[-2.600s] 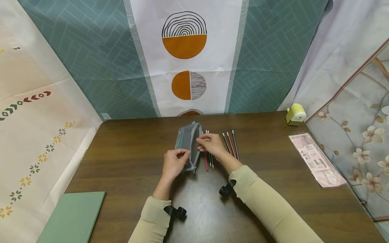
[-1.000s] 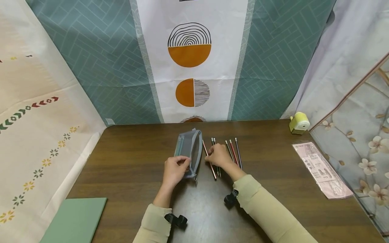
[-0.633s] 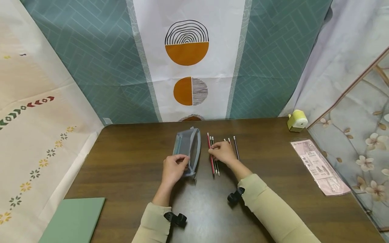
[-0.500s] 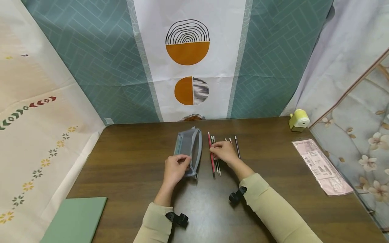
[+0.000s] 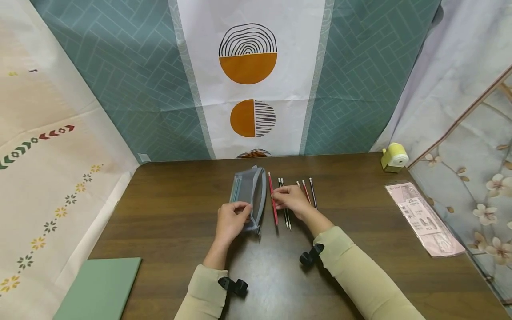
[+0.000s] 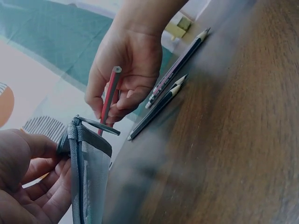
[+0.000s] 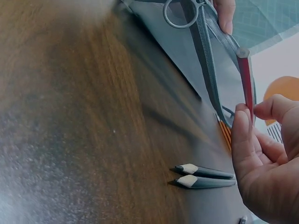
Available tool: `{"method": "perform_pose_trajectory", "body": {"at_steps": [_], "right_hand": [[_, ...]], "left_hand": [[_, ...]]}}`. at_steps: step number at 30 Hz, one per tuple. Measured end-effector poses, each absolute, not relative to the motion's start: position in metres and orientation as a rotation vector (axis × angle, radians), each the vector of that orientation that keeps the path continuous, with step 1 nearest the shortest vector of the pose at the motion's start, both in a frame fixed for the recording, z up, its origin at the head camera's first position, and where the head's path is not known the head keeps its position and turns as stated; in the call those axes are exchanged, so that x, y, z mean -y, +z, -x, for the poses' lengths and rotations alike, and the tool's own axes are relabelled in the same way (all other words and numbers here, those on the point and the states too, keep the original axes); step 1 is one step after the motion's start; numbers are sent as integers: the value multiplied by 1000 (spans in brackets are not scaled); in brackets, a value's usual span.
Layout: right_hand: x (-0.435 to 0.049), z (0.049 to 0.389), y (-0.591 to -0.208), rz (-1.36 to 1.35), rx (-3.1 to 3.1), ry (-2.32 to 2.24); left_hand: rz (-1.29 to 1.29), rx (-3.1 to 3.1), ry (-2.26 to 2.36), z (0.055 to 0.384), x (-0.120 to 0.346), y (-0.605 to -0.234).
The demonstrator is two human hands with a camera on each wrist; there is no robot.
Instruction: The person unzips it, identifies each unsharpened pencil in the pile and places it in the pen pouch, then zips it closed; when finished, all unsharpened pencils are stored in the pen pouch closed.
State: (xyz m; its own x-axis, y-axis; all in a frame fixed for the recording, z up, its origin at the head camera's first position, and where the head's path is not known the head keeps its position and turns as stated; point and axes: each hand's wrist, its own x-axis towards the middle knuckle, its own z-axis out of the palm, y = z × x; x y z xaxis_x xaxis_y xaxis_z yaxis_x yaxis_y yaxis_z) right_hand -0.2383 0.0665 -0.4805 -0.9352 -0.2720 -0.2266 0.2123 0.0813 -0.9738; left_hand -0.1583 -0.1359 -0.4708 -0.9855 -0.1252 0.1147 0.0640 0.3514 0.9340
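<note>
A grey zippered mesh pencil case (image 5: 245,186) lies on the table with its mouth open to the right. My left hand (image 5: 231,221) pinches its near edge between thumb and fingers. In my right hand (image 5: 295,201), thumb and fingertips pinch a red pencil (image 5: 274,212) just right of the case mouth. The right wrist view shows the flat, unsharpened end of this red pencil (image 7: 245,77) beside the zipper (image 7: 209,60). Two dark pencils (image 7: 205,182) lie under the right hand, sharpened tips toward me. Orange-striped pencil shafts (image 7: 224,133) show near the case.
Several more pencils (image 5: 313,193), one red, lie behind the right hand. A yellow pencil sharpener (image 5: 394,158) stands at the back right corner, with a pink printed packet (image 5: 424,220) before it. A green board (image 5: 98,289) lies front left on the brown wooden table (image 5: 172,213).
The right hand has left the case mouth, and now holds the red pencil. Over the last half second the pencil has moved slightly left toward the case. The left hand keeps its grip.
</note>
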Motion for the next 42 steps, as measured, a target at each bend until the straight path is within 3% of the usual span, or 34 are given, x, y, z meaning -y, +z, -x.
{"method": "perform_pose_trajectory", "body": {"at_steps": [42], "right_hand": [[-32,233,-475,51,-2042,-1911]], "left_hand": [[40,2497,-1690,156,131,-471]]}}
